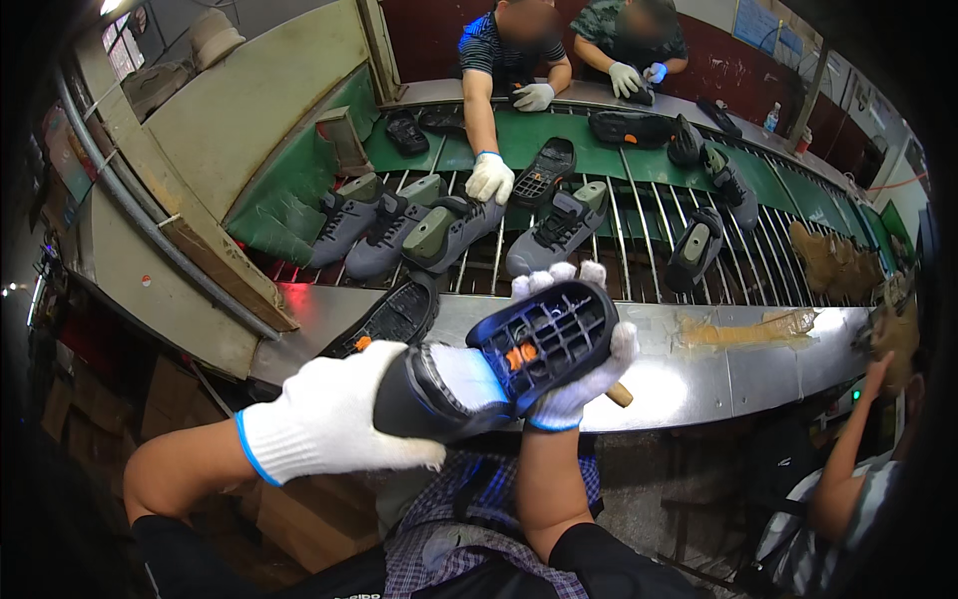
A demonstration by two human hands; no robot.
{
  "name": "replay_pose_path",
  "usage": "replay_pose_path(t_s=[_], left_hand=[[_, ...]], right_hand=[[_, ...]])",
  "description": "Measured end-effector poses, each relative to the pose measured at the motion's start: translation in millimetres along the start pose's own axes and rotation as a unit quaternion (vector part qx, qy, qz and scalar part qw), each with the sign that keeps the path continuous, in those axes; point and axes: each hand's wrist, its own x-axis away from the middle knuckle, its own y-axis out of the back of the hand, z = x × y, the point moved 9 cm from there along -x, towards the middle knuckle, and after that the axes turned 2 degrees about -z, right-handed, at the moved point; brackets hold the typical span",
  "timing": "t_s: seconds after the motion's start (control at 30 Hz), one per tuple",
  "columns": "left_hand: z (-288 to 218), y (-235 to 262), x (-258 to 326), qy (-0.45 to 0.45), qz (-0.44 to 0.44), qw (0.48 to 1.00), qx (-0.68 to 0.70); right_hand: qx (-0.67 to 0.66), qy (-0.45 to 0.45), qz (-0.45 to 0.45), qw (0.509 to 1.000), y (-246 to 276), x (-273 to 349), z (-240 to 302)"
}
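My left hand [329,414] is wrapped round a black shoe upper [407,401]. My right hand [591,391] cradles a gridded sole [561,335], probably tilted so I can see inside.

I record left glove [334,414] and right glove [579,397] as white ribbed knit, cuffs blue-edged; sleeves [185,559] black, short; garment [409,554] checked, purplish-grey.
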Motion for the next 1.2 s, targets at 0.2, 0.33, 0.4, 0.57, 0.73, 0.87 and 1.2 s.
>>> replay_pose_path(t_s=[0.2,0.33,0.4,0.57,0.73,0.87,1.2], left_hand=[[-25,0,-20,-0.053,0.008,0.998,-0.032],[-34,7,-36,-0.013,0.066,0.996,-0.062],[-34,10,-39,-0.005,0.064,0.996,-0.066],[-40,10,-36,0.014,0.087,0.993,-0.076],[-59,5,-41,-0.055,0.087,0.991,-0.091],[-83,0,-42,-0.117,0.090,0.984,-0.100],[-121,-18,-60,-0.252,0.098,0.958,-0.099]], right_hand=[[0.276,-0.022,0.164,0.947,-48,8,-12],[0.491,-0.101,0.343,0.794,-77,-10,-25],[0.478,-0.117,0.332,0.805,-76,-14,-26],[0.250,-0.064,0.227,0.939,-50,-12,-15],[0.454,-0.067,0.307,0.834,-70,-11,-4],[0.414,-0.021,0.282,0.865,-68,5,20],[0.441,-0.187,0.300,0.825,-73,-4,44]])
